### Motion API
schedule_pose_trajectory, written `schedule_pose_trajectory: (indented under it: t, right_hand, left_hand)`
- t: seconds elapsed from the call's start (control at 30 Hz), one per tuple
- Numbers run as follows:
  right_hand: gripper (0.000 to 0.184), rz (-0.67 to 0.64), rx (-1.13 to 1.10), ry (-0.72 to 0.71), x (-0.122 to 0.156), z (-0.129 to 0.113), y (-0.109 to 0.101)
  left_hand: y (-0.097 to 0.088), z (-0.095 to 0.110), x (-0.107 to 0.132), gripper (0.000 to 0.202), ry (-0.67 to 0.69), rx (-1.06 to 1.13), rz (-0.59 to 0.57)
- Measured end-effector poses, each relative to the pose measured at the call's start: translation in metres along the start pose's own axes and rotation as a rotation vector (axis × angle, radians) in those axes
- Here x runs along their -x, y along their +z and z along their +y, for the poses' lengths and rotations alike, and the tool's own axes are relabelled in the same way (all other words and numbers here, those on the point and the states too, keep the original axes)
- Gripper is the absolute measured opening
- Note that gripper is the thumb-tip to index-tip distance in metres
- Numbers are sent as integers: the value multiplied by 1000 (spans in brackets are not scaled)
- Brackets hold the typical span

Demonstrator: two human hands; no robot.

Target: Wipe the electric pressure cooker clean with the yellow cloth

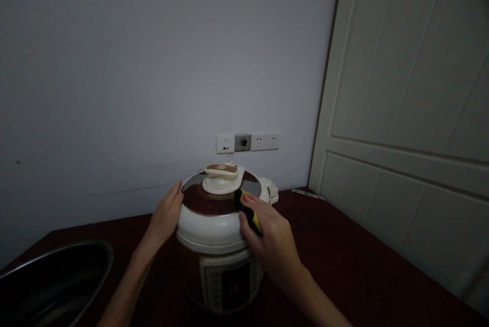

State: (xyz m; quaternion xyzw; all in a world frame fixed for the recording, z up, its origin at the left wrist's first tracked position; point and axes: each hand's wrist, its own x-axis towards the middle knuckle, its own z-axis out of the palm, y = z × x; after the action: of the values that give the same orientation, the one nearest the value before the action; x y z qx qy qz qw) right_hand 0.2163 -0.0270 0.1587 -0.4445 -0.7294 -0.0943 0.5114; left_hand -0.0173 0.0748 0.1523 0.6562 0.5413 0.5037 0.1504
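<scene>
An electric pressure cooker (pixel 214 227) stands upright, with a white rim, a brown lid top and a control panel (pixel 235 286) on its front. Its lid handle (pixel 221 171) is white and brown. My left hand (pixel 168 212) holds the left side of the lid's rim, its fingers bent against the edge and partly hidden. Closed in my right hand (pixel 273 233) is a black-and-yellow sponge-like pad (pixel 250 217), whose exact kind I cannot tell. The pad's far end touches the front right of the lid top.
A large dark metal basin (pixel 109 261) sits at the lower left. Behind the cooker, wall sockets (pixel 265 142) and a grey switch plate (pixel 243 142) are set in the wall. The dark red tabletop (pixel 324 245) meets a white panelled door (pixel 397 174) on the right.
</scene>
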Motion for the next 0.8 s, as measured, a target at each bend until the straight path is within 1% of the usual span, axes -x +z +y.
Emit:
schedule_pose_trajectory:
  t: [0.07,0.13,0.23,0.33,0.4,0.47,0.53,0.63,0.7,0.8]
  right_hand:
    - [29,-28,-37,5,-6,5,-1]
    - [28,-69,-55,40,-18,15,-1]
    - [26,-141,19,116,-41,36,1]
    - [34,-228,123,210,-63,61,7]
    - [37,-272,144,230,-76,74,11]
    - [37,-304,140,230,-87,84,14]
    - [35,-315,150,239,-95,88,17]
    - [32,-281,209,250,-99,86,21]
    - [31,-262,237,233,-95,82,22]
    - [38,-261,239,222,-85,74,19]
  left_hand:
    - [0,1,0,64,-1,-1,-4]
    - [-1,2,1,64,-7,-8,-10]
    - [-1,5,1,64,-26,-21,-16]
    - [-1,5,2,62,-32,-17,-7]
    - [-1,4,2,61,-26,-4,-2]
    - [-1,4,1,59,-23,11,6]
    - [-1,5,1,58,-25,19,13]
    - [-2,7,2,60,-34,1,2]
    - [-3,8,2,62,-39,-19,-13]
    - [-3,10,3,64,-30,-38,-24]
